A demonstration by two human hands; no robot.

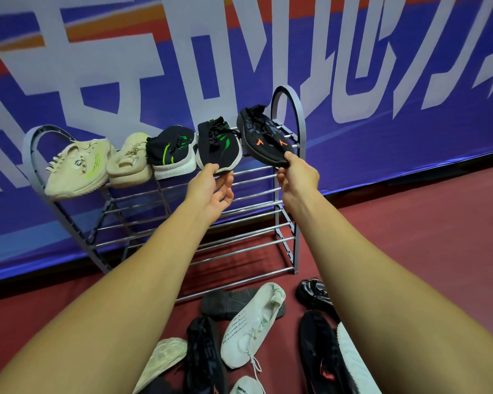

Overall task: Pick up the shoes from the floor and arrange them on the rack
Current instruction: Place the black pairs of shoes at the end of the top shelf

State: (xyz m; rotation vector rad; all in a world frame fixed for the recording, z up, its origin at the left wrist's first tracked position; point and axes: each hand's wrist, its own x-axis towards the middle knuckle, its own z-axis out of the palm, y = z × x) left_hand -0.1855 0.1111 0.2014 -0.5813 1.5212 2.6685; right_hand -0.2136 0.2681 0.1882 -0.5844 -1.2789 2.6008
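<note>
On the top tier of the rack, just above the right hand, a black shoe with orange marks is pinched at its toe by that hand. A black-and-green shoe is touched by the open left hand; other shoes are strewn on the floor below.

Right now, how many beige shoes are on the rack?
2, both on the top shelf: first beige shoe at its left end, second beige shoe just right. None seems hidden.
</note>
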